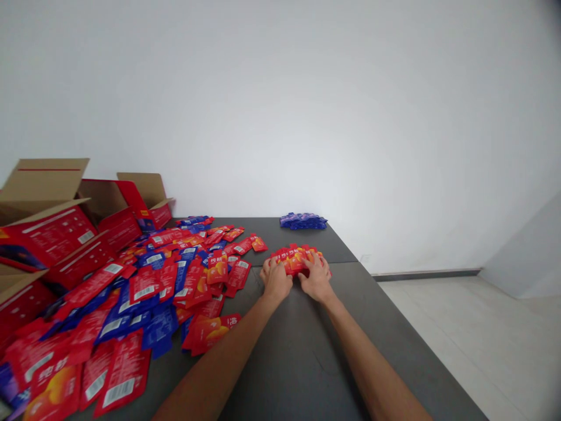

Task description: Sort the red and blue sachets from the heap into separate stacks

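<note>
My two hands are at the row of red pouches (294, 255), which is on the dark table (298, 351) in front of me; I take this row as the landmark. The fingers of my left hand (277, 282) are bent around its left end, and those of my right hand (316, 279) around its right end, with both thumbs on its near side. So I grip it between the hands. The pouches in it overlap one another, with printed fronts toward me, and I judge this row nearly in order, but how many pouches it has I cannot count.

Behind the row, well apart from it, lies a group of blue pouches (303, 221), already gathered neatly together; this part looks done to me.

To the left of the row spreads the mixed heap (193, 280), red and blue together, some with the barcode side up, some with the front. These are not yet grouped, and I judge that they are much the larger part. Further left, beyond the heap, are the open cartons (52, 237); whether pouches remain inside, I cannot tell.
</note>
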`<state>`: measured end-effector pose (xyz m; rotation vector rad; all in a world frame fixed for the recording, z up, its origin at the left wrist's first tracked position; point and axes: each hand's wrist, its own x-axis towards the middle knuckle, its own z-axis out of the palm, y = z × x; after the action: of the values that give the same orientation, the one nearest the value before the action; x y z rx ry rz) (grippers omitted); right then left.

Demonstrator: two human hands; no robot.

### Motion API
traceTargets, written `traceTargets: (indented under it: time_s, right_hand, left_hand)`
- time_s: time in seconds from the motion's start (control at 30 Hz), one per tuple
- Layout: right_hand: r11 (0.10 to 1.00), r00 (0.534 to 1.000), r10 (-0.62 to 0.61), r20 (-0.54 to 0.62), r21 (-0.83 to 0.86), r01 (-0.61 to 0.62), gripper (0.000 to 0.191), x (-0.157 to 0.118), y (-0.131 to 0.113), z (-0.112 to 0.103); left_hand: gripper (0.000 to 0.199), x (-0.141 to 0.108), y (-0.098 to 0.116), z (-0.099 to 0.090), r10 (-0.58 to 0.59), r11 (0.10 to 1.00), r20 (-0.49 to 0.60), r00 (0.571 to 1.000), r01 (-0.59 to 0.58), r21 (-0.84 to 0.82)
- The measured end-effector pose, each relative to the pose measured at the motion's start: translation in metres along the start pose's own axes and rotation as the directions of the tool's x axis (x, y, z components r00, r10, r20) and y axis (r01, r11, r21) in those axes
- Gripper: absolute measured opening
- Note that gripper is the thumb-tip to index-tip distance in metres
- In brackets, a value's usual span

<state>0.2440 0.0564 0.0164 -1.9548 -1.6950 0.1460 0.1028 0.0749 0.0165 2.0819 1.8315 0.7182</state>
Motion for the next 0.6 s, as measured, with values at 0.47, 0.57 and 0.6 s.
traceTargets:
  time_s: [0.47, 0.57, 0.6]
  right_hand:
    - [0.958, 0.962, -0.261, 0.084, 0.146, 0.247, 0.043, -0.058, -0.078, 0.031]
    - [0.951, 0.958, -0.274, 0.088, 0.176, 0.256, 0.042, -0.066, -0.083, 0.040]
    - [0.949, 0.957, -0.274, 0.092, 0.184, 0.254, 0.042, -0.068, -0.083, 0.043]
  left_hand:
    - [0.014, -0.045, -0.088, -0.075, -0.040, 0.991, 0.105, 0.994, 0.053, -0.120]
    - [0.018, -0.052, -0.103, -0.089, -0.029, 0.990, 0.194, 0.981, 0.055, -0.129]
    - [0.020, -0.054, -0.107, -0.093, -0.017, 0.991, 0.224, 0.974, 0.047, -0.127]
